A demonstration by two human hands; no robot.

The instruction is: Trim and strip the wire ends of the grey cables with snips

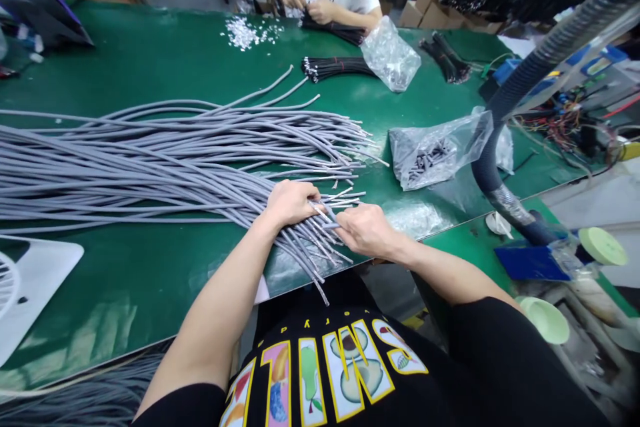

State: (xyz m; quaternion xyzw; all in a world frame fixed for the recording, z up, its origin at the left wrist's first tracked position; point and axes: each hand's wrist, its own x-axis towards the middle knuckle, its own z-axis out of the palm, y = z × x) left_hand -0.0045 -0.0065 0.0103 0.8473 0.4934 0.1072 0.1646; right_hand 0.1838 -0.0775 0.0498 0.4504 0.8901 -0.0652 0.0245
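Note:
A big fan of grey cables [165, 160] lies across the green table [150, 53], with their stripped ends pointing right. My left hand [290, 202] rests curled on the cables near their ends and pinches one cable. My right hand [364, 230] is closed in a pinch on the end of that same grey cable [330, 217], right beside the left fingers. More cable ends [315, 260] hang over the table's front edge below my hands.
A clear bag of small dark parts [433, 153] lies right of the cables. Across the table another person handles black cable bundles [335, 67] beside a clear bag [390, 57] and a pile of white bits [247, 33]. A grey hose [500, 147] curves at right; a white fan [25, 287] at left.

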